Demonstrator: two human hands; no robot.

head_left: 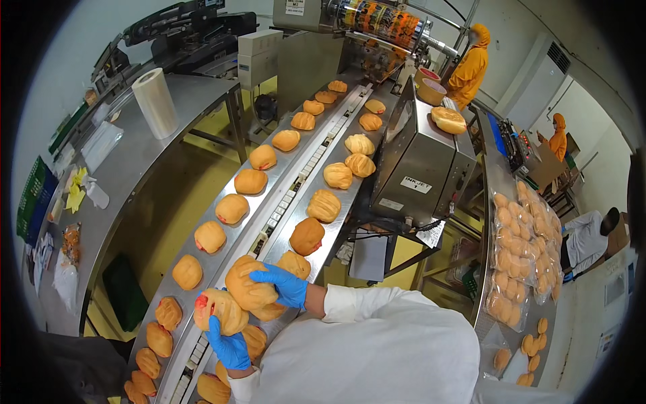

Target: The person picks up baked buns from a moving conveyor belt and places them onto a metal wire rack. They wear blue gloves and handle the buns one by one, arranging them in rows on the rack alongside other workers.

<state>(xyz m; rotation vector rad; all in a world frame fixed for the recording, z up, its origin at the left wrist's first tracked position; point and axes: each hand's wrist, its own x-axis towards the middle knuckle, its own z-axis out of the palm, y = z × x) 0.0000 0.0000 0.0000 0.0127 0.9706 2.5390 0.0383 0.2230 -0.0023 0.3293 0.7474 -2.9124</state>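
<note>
Head view: my blue-gloved left hand clasps one golden round bun, right hand another bun, over the steel conveyor's near end; I judge placing is next, needing a free slot.

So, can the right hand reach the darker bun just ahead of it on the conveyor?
Probably yes. The right hand already grips a bun, so it is full, but the darker bun lies just ahead on the conveyor with nothing between them.
</note>
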